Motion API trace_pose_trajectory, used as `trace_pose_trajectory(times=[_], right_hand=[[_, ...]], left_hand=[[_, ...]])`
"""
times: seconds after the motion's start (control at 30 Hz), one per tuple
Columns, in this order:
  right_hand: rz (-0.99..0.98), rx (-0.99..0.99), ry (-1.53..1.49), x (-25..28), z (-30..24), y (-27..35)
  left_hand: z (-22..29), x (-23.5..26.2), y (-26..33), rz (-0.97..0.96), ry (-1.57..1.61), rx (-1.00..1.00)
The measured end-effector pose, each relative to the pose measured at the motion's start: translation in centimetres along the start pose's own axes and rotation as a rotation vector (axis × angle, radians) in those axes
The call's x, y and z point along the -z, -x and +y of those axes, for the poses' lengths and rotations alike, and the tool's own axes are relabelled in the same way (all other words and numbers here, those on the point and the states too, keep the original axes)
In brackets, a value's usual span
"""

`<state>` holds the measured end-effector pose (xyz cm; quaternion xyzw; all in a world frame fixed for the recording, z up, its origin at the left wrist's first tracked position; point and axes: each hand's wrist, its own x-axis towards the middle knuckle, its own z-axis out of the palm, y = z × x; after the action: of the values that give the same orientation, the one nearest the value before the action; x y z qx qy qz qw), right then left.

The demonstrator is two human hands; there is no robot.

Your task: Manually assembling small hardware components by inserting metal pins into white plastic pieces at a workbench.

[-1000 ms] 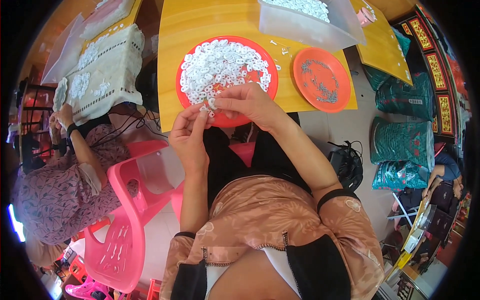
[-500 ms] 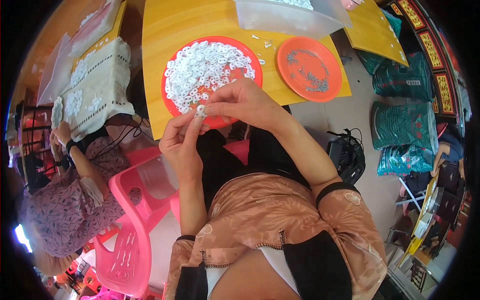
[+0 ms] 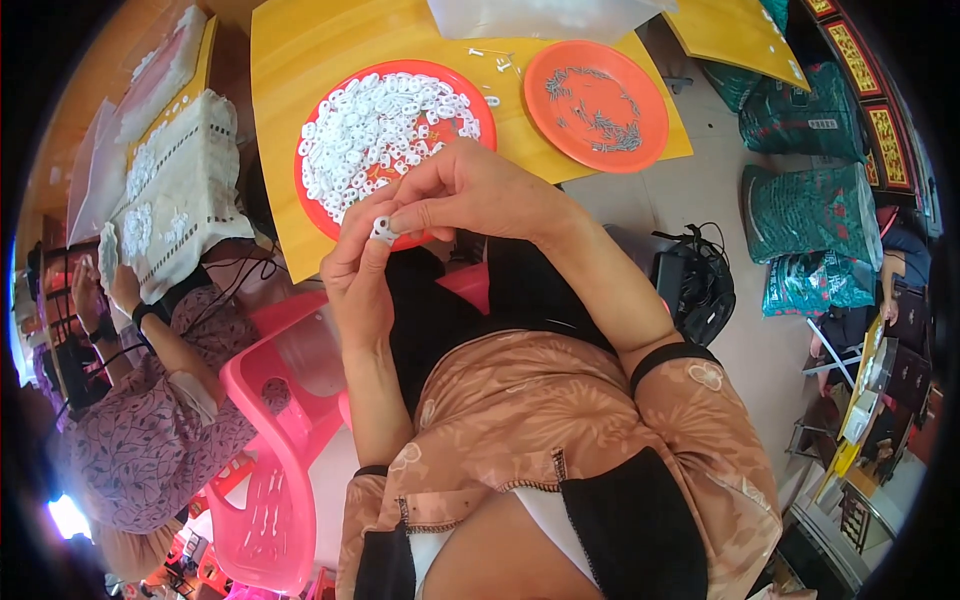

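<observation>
Between my two hands is a small white plastic piece (image 3: 382, 231) with dark holes in it. My left hand (image 3: 357, 275) pinches it from below with thumb and fingertips. From the right, my right hand (image 3: 480, 195) has its thumb against the same piece, its curled fingers hiding whatever else they may hold. Just beyond my hands lies a round red tray (image 3: 488, 108), heaped with many white plastic pieces (image 3: 365, 125) of like shape. An orange plate (image 3: 552, 100) to its right carries small grey metal screws or pins (image 3: 612, 132).
Both dishes rest on a yellow table (image 3: 285, 60), with a translucent bin (image 3: 540, 18) at its far edge. A pink chair (image 3: 265, 480) stands at my left, near another person (image 3: 150, 430) at work. Green sacks (image 3: 810, 215) and a black backpack (image 3: 695, 290) are on the right.
The view has shifted, so table and dishes appear farther up and left. My hands still hold the white piece, now at a slightly different angle. The neighbour's hands have moved apart.
</observation>
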<state>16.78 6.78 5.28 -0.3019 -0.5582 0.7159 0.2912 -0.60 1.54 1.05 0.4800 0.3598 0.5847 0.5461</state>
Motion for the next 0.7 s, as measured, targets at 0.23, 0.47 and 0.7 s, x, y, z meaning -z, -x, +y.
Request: trace_pose_trajectory(times=[0.23, 0.47, 0.7], right_hand=[[0.053, -0.037, -0.110, -1.7, 0.1, -0.1], [0.121, 0.034, 0.079, -2.2, 0.4, 0.0], [0.330, 0.467, 0.568, -3.4, 2.7, 0.0]], left_hand=[[-0.5, -1.4, 0.2, 0.189, 0.123, -0.049], [-0.8, -0.3, 0.5, 0.160, 0.173, 0.040], [-0.7, -0.8, 0.6, 0.183, 0.352, 0.104]])
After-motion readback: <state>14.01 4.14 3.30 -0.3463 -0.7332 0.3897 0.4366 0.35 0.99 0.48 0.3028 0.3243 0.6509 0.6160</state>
